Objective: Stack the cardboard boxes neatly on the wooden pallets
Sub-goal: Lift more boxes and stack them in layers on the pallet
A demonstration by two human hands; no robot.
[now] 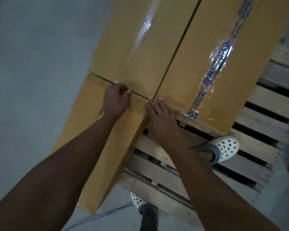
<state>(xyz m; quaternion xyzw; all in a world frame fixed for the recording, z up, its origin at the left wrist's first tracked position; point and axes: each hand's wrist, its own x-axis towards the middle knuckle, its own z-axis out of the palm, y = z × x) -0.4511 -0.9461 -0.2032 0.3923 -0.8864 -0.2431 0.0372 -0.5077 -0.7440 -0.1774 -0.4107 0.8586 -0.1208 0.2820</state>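
Note:
Three brown cardboard boxes stand on a wooden pallet (260,147). The near box (90,130) runs lengthwise toward me along the pallet's left side. Beyond it lie a box with clear tape (137,47) and, to its right, a box with blue printed tape (223,55), side by side. My left hand (116,99) rests on the near box's far top edge, its fingertips curled into the seam with the clear-taped box. My right hand (162,120) lies flat with straight fingers at the near box's far right corner, where all three boxes meet.
My right foot in a white perforated clog (223,147) stands on the pallet slats; the left clog (138,202) is on the grey floor by the pallet's near edge. A blue cable (97,217) lies on the floor. Grey floor stretches to the left.

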